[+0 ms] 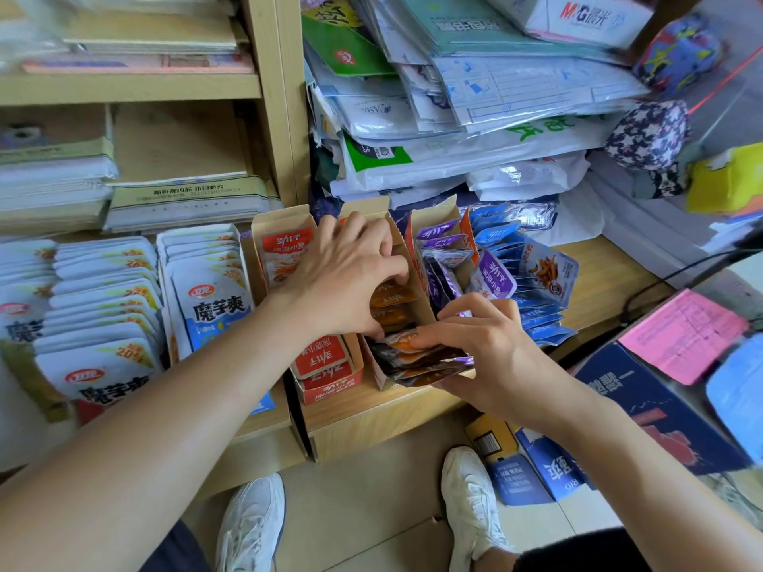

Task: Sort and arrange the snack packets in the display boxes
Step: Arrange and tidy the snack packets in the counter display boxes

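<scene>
- The wooden shelf carried the display boxes side by side. Each box's long axis ran from the shelf's front edge away from the person.
- White konjac packets filled the boxes at the left in tidy rows, apart from the work.
- The purple and blue packets leaned untidily in the box at the right, just beside the one being worked on.
- The tan display box stood between that box and the red box, directly ahead of the person and between both hands.
- The left hand reached in over the red box, with its fingers curled down round the orange packets in the middle of the tan box. It was the nearer hand to the rear of the row.
- The right hand came from the right at the box's near end. Its fingers and thumb pinched the front bundle of dark and orange packets, so any squaring-up along the row would likely run between the two hands.
- The left hand hid the rear of the tan box and much of the red box, and its fingertips were out of sight.
- The number of packets in either grip could not be told, the print on the orange packets was unreadable, and the picture's edges were blurred.
</scene>
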A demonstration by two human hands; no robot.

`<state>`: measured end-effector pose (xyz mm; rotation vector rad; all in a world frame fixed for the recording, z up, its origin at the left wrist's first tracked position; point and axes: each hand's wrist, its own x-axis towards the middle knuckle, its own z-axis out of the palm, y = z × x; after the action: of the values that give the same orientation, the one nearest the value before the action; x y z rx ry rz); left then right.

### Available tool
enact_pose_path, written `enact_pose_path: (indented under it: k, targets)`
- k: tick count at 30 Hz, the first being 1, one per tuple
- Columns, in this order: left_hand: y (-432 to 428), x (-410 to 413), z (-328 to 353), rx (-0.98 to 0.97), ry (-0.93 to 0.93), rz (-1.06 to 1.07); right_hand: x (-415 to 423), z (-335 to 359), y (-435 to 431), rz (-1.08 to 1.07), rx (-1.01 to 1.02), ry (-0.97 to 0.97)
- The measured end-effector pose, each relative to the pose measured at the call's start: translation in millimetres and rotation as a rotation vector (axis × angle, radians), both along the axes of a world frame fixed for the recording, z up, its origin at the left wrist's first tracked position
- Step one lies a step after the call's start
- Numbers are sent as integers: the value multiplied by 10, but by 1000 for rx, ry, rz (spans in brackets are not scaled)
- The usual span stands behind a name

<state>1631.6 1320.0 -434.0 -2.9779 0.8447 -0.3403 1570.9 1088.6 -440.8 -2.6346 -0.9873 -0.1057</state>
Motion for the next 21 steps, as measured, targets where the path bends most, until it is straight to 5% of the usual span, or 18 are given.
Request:
enact_pose_path:
  k: [10,16,21]
  targets:
    - [110,162,-80,-251,-3,-104,-10,-4,6,-15,12,26]
    - [123,92,-32,-75,213,-122,10,-34,0,-19,-3,36]
    - [23,56,48,29,145,-58,2,-72,5,-25,11,39]
